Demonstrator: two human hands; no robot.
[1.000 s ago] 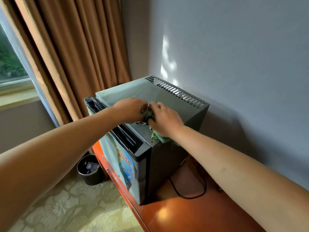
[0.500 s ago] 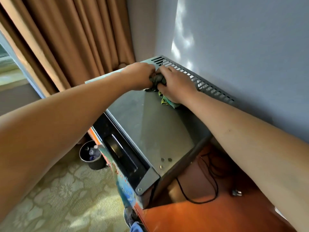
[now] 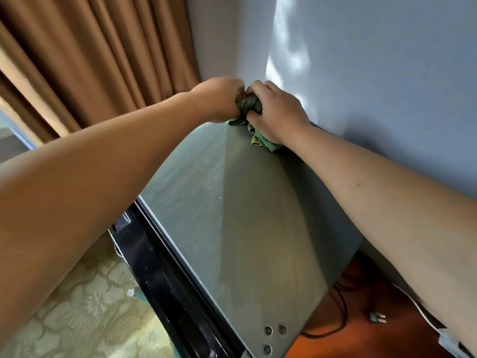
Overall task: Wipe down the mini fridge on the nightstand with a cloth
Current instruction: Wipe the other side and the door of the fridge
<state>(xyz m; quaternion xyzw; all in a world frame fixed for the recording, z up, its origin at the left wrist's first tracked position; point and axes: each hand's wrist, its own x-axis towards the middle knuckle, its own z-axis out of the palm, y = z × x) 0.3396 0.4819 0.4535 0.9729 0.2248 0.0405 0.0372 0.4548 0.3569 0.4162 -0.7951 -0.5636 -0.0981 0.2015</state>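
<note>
The grey metal mini fridge [image 3: 245, 228] fills the frame's centre, on an orange wooden nightstand [image 3: 348, 339] at lower right. At upper centre, the left hand [image 3: 222, 99] and right hand [image 3: 277, 112] both grip a crumpled green cloth [image 3: 250, 105] against the fridge's far top edge.

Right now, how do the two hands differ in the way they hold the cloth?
The left hand grips the dark bunched end of the cloth, at the far edge of the fridge top near the curtain. The right hand lies nearer the wall and covers the yellow-green part, which shows from under its palm. Both hands have curled fingers, meet knuckle to knuckle, and hold the same cloth.
</note>
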